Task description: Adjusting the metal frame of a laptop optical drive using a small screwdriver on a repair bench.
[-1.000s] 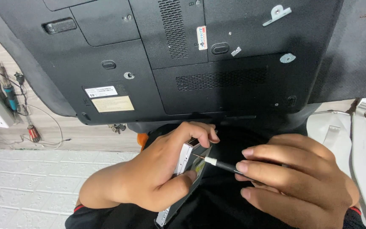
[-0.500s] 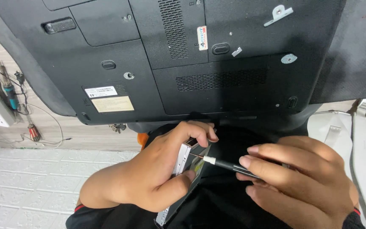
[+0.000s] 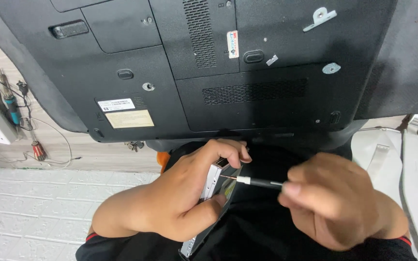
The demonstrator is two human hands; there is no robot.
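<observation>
Gripping the flat silver metal drive (image 3: 212,186) in your left hand (image 3: 170,203), you are steadying it while your right hand (image 3: 337,208), clasping the slim black screwdriver (image 3: 260,182), is keeping its tip square.

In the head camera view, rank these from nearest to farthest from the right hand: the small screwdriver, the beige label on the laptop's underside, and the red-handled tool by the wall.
From the right hand:
1. Small screwdriver, held in its fingers, tip pointing left.
2. Beige label, up and to the left on the laptop's underside.
3. Red-handled tool, far left by the wall.
</observation>
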